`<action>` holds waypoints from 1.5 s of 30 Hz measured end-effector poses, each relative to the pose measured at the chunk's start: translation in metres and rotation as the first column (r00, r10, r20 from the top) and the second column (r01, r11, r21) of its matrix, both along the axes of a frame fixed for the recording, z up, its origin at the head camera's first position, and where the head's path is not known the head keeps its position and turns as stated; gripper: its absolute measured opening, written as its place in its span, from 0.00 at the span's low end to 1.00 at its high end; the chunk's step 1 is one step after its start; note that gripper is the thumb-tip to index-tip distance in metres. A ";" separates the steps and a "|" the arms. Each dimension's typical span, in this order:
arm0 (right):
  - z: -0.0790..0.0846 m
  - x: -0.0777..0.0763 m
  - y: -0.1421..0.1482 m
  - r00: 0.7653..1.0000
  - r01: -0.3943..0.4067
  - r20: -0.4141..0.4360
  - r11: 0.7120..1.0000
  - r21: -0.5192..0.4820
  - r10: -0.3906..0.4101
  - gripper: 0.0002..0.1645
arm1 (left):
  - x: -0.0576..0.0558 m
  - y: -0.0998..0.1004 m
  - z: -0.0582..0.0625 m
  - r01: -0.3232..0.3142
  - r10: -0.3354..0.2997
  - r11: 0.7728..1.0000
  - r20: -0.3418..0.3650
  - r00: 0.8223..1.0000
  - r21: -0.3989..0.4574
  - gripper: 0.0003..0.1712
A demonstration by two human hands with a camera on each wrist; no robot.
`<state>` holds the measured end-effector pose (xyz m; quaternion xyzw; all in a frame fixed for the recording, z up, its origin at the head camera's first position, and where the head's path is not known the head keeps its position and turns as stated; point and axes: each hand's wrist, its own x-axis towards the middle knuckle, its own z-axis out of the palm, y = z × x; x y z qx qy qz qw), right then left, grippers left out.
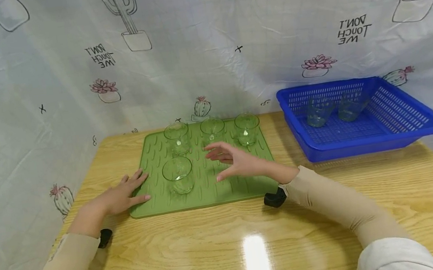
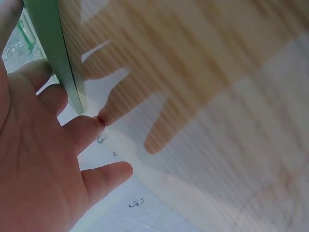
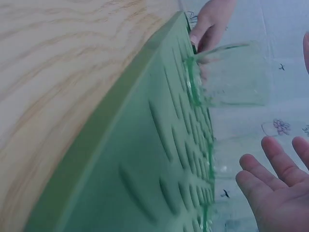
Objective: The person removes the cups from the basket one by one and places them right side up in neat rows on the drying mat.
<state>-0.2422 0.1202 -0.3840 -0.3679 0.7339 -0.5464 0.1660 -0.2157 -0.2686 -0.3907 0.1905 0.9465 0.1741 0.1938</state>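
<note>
Hovering above the green mat [image 1: 216, 194], the right hand [image 1: 240, 161] curves loosely, its thumb apart from its fingers. The left hand [image 1: 116, 200] touches the mat's left edge, fingers spread. One front glass [image 1: 181, 180] stands on the mat before three back glasses [image 1: 212, 130]; two others [image 1: 319, 113] sit inside the blue basket [image 1: 366, 147].

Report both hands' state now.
Left hand: open at the edge of the green mat, holding nothing.
Right hand: open above the mat, holding nothing.

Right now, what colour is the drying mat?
The drying mat is green, clearest in the head view.
</note>
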 end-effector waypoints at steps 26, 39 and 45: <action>0.077 -0.007 0.106 0.968 0.229 -0.110 0.973 0.024 -0.225 0.39 | 0.007 0.004 0.001 0.002 -0.003 1.000 -0.019 1.000 -0.018 0.53; 0.099 -0.023 0.161 0.879 0.448 -0.193 0.893 0.028 -0.435 0.31 | 0.007 0.003 0.003 -0.006 0.006 1.000 0.014 1.000 -0.008 0.54; 0.106 -0.031 0.183 0.825 0.544 -0.224 0.837 0.062 -0.520 0.32 | 0.006 0.003 0.002 -0.001 0.002 1.000 0.008 1.000 -0.019 0.54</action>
